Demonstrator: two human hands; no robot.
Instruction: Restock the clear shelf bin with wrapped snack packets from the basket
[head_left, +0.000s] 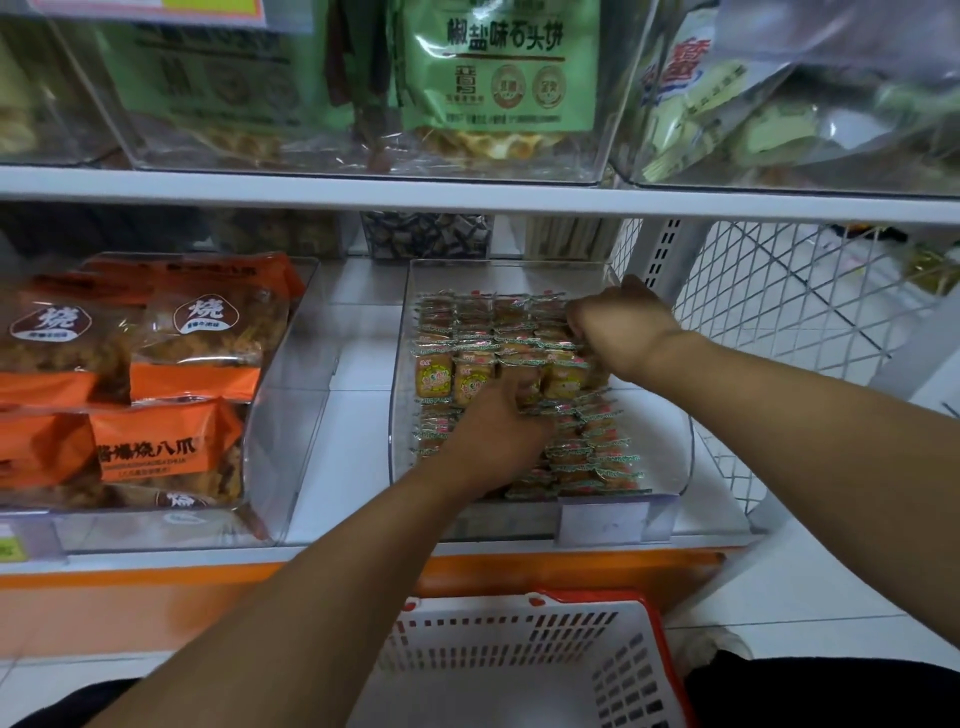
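A clear shelf bin (670, 431) on the lower shelf holds several rows of small yellow wrapped snack packets (467, 379). Both hands are inside it. My left hand (498, 431) lies over the middle rows, and its curled fingertips pinch a standing packet. At the right rear of the bin, my right hand (618, 322) has its fingers curled down onto the packet tops there. A white basket (519, 660) with a red rim sits below the shelf edge; what shows of its inside holds no packets.
A second clear bin (291, 415) with orange snack bags stands at left. Above the shelf board (467, 197) are bins of green and white bags. A white wire mesh panel (779, 312) closes the right side. My knees flank the basket.
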